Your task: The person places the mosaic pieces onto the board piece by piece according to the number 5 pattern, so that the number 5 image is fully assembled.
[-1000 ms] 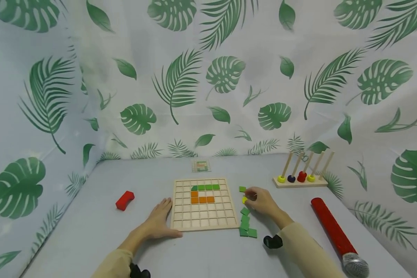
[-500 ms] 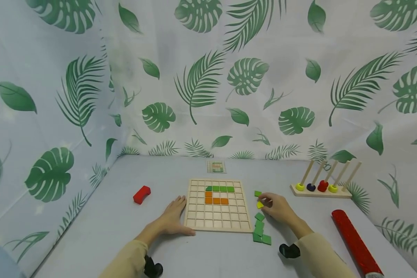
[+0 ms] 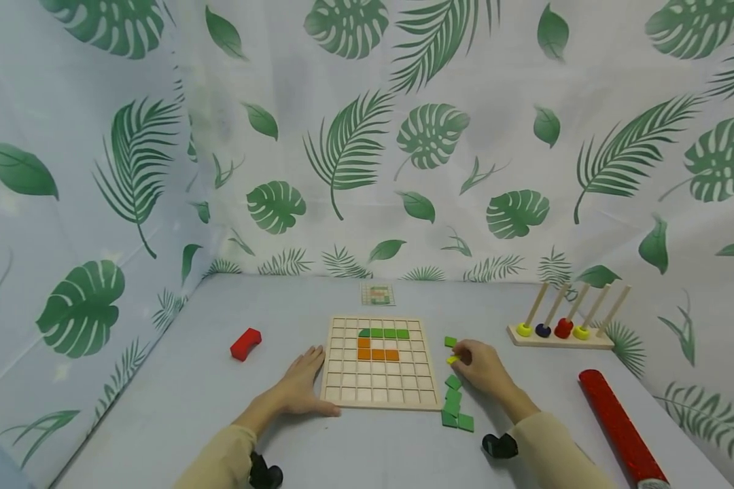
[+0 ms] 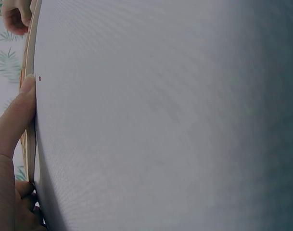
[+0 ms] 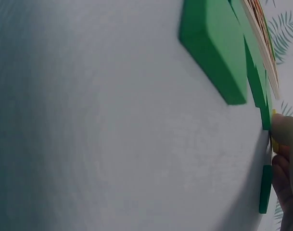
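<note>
A wooden grid board (image 3: 379, 394) lies on the table, with a row of green tiles (image 3: 384, 334) and an L of orange tiles (image 3: 377, 354) in its far cells. My left hand (image 3: 298, 388) rests at the board's near left corner, fingers stretched along the left side and thumb on the front edge. To the right of the board, my right hand (image 3: 482, 369) pinches a small yellow tile (image 3: 452, 360) between thumb and fingers. In the right wrist view the thumb covers part of that yellow tile (image 5: 275, 146). Loose green tiles (image 3: 452, 397) lie just nearer me, and another green tile (image 3: 450, 341) lies beyond it.
A small pattern card (image 3: 377, 294) lies behind the board. At far left is a red arch block (image 3: 246, 344). On the right stand a peg rack (image 3: 559, 341) with coloured beads and a red microphone (image 3: 620, 424). A leaf-print cloth (image 3: 355, 156) backs the table.
The head view has swung left, shifting everything rightward in it. My right hand has turned the yellow tile between its fingers. The left hand stays at the board's corner.
</note>
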The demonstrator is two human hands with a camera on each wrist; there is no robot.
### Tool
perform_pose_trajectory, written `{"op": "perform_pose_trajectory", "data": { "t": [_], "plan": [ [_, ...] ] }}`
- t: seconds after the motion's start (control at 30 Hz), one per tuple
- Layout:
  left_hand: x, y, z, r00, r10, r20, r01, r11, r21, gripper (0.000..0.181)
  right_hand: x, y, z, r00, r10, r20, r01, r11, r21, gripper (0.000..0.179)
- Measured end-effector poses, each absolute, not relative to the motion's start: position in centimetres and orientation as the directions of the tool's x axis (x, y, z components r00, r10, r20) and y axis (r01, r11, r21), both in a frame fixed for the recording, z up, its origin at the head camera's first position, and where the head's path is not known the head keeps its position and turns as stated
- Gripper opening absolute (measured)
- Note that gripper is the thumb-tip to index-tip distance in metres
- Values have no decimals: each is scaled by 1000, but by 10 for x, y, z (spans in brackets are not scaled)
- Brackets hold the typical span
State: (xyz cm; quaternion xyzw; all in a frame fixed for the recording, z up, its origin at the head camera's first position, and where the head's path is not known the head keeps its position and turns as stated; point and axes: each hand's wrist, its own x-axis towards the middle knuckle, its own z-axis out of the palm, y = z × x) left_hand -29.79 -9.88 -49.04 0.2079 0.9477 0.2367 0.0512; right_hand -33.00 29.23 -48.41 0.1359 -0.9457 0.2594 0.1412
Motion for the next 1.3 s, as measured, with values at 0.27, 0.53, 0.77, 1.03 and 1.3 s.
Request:
{"op": "perform_pose_trajectory", "data": {
  "t": [0.27, 0.53, 0.77, 1.03, 1.3],
  "plan": [
    [-296, -97, -489, -910, 414, 3, 368, 806, 463, 121, -331, 290, -486, -934, -146, 326, -280, 865, -417, 28],
    [-296, -98, -489, -907, 422, 5, 373, 797, 475, 122, -329, 295, -478, -954, -170, 246, -275, 824, -496, 29],
    [-297, -99, -489, -906, 423, 8, 374, 792, 482, 124, -332, 296, -480, -948, -196, 249, -302, 798, -522, 26],
    [-296, -97, -487, -907, 421, -8, 368, 803, 468, 121, -334, 290, -482, -951, -171, 257, -284, 809, -514, 21],
    [-294, -98, -486, -906, 423, -2, 369, 793, 484, 120, -333, 284, -477, -957, -123, 263, -253, 798, -547, 21]
  ]
}}
